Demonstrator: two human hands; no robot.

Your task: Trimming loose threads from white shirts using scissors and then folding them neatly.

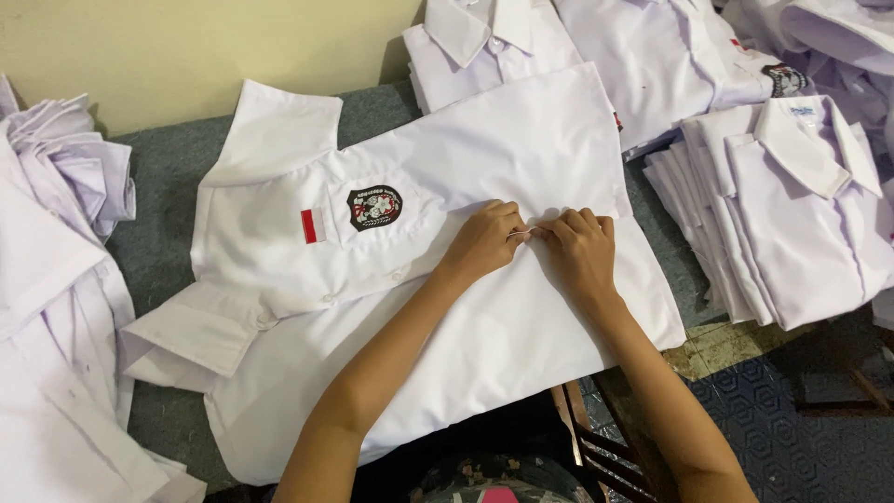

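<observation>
Right now, both hands: meet at the middle of a white shirt [484,307] spread flat on the worktop [168,177], fingertips almost touching each other.
Left hand [486,240]: fingers curled down, pinching a small fold of the shirt's front edge.
Right hand [579,247]: knuckles up, fingers bent tight on the same strip of cloth, just beside the left.
What sits between the fingertips: too small to tell, only a sliver of pale cloth shows.
Shirt position: lies crosswise, collar to the person's left, hem to the right; one short sleeve [284,126] points toward the wall, the other sleeve [191,335] lies toward the near edge.
Shirt marks: a dark badge [374,207] and a small red-and-white patch [314,225] on the chest, well to the left of the hands.
Near edge: the shirt's lower part overhangs the worktop's front toward the person's lap.
Right edge: the hem corner stops just short of a stack of folded white shirts [792,214]; only a thin strip of grey cover shows between.
Far side: more folded shirts [503,47] lie partly under the spread shirt's upper edge, up against the wall.
Left side: a loose heap of white shirts [56,279] crowds the left end, touching the near sleeve.
Open room: bare grey cover shows mainly between the far sleeve and the left heap.
Below right: patterned floor [792,438] past the worktop's corner.
</observation>
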